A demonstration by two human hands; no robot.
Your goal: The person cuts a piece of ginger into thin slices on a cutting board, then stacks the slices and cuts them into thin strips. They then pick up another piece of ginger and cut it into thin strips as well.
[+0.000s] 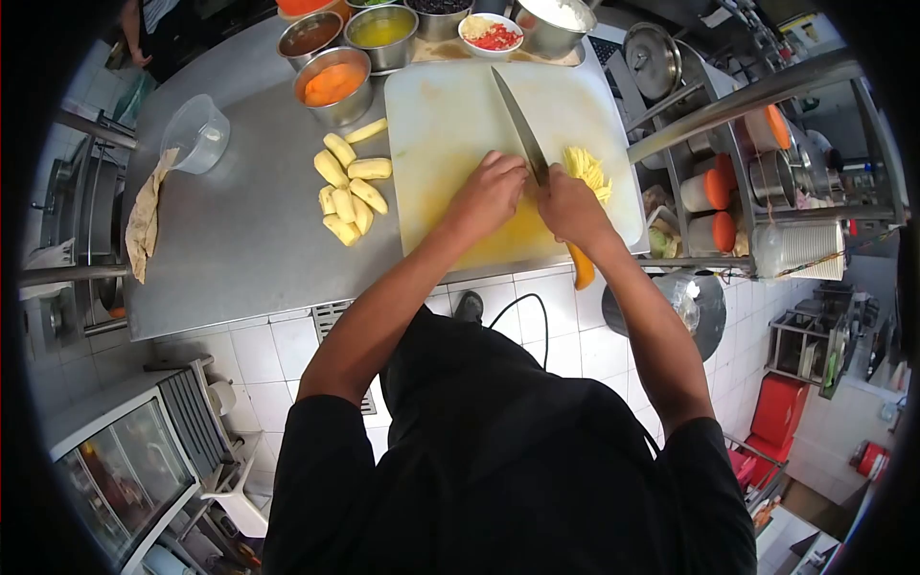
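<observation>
My right hand [573, 206] is closed round a large kitchen knife [520, 120], its blade pointing away across the white cutting board [450, 115]. The knife's orange handle end [582, 268] sticks out below the hand, past the board's near edge. Just left of the blade, my left hand [489, 192] rests on the board with its fingers curled; whatever is under them is hidden. A heap of thin yellow strips [586, 172] lies right of the knife. Several peeled, yellow, banana-like pieces [353, 187] lie on the steel table left of the board.
Behind the board stand metal bowls, one with orange contents [333, 86], and a white bowl of chopped red and pale bits [491, 36]. A clear plastic tub [196, 134] and a cloth [146, 216] lie at left. A metal rail [747, 101] runs along the right.
</observation>
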